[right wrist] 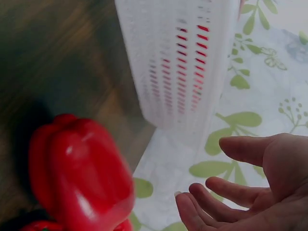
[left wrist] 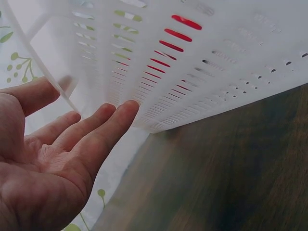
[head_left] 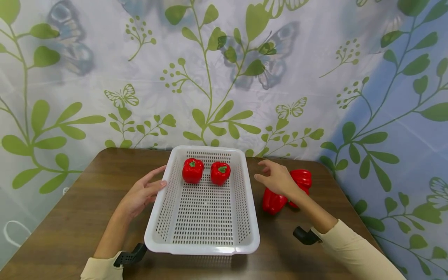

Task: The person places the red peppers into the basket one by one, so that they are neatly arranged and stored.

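A white perforated plastic basket (head_left: 206, 250) stands on the table with two red bell peppers (head_left: 193, 171) inside, near its far end. My left hand (head_left: 141, 194) is at the basket's left side. In the left wrist view its thumb overlaps the rim, while straight, relaxed fingers (left wrist: 120, 118) reach along the outer wall. To the right of the basket, and apart from it, my right hand (head_left: 278, 179) hovers with loosely bent fingers and nothing in them. Beneath and beside that hand lie more red bell peppers (head_left: 274, 201), partly hidden by the arm.
The brown wooden table (head_left: 105, 175) ends at the back against a leaf-and-butterfly patterned cloth (head_left: 224, 77). Another cloth panel (head_left: 402, 163) borders the right side. Black wrist devices (head_left: 131, 254) sit at both sleeves.
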Demonstrator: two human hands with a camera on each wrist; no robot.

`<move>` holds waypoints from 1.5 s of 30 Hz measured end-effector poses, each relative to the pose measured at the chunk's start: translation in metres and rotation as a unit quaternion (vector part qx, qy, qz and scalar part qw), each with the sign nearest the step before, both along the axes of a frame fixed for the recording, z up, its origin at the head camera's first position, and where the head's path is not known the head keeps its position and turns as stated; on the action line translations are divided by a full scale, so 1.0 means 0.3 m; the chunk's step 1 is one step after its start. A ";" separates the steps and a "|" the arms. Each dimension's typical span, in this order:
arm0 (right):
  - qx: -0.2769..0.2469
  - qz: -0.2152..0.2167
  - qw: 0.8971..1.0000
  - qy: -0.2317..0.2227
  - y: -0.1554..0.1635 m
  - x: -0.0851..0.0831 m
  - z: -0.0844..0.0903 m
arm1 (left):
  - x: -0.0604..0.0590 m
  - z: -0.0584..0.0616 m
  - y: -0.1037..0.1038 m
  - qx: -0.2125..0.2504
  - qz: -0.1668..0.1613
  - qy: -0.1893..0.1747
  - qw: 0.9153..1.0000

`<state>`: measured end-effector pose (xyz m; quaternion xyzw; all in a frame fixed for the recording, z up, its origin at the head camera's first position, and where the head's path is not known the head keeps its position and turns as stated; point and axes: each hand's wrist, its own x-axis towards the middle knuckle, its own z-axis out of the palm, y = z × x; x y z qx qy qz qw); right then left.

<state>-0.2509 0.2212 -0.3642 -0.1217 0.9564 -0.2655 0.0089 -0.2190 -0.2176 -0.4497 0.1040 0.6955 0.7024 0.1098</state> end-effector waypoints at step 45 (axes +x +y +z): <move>0.086 -0.043 0.994 0.045 0.158 0.093 -0.161 | -0.002 0.000 -0.001 0.010 -0.005 0.001 1.000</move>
